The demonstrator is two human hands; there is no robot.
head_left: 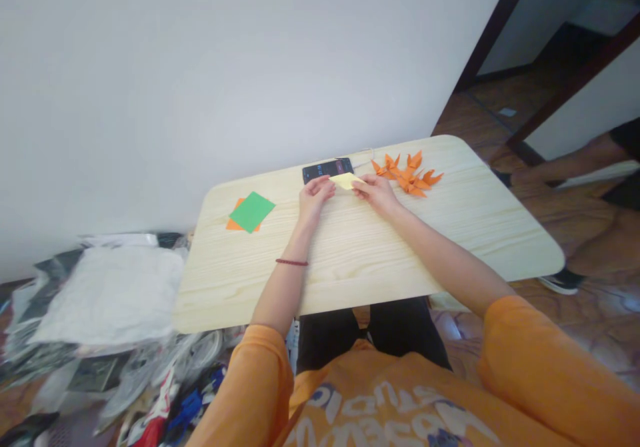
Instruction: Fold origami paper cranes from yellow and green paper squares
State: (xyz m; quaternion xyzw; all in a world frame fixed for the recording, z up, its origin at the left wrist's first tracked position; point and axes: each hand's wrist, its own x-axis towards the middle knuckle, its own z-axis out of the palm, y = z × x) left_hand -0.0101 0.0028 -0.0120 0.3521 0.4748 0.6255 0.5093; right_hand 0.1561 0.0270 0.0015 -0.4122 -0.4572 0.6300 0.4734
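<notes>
A small folded piece of yellow origami paper [344,180] is held between my two hands, just in front of the phone. My left hand [315,196] pinches its left point with thumb and fingertips. On the other side, my right hand [376,192] grips the right end between thumb and forefinger. Several folded orange paper cranes [411,178] lie in a cluster just right of my right hand. To the left, a green paper square [252,212] rests on an orange paper sheet [234,224], whose edges stick out beneath it.
A black phone [327,170] with its screen lit lies at the table's back edge, a white cable beside it. The pale wooden table [360,260] stands against a white wall. Bags and clutter [110,294] fill the floor at left. Another person's legs [600,234] show at right.
</notes>
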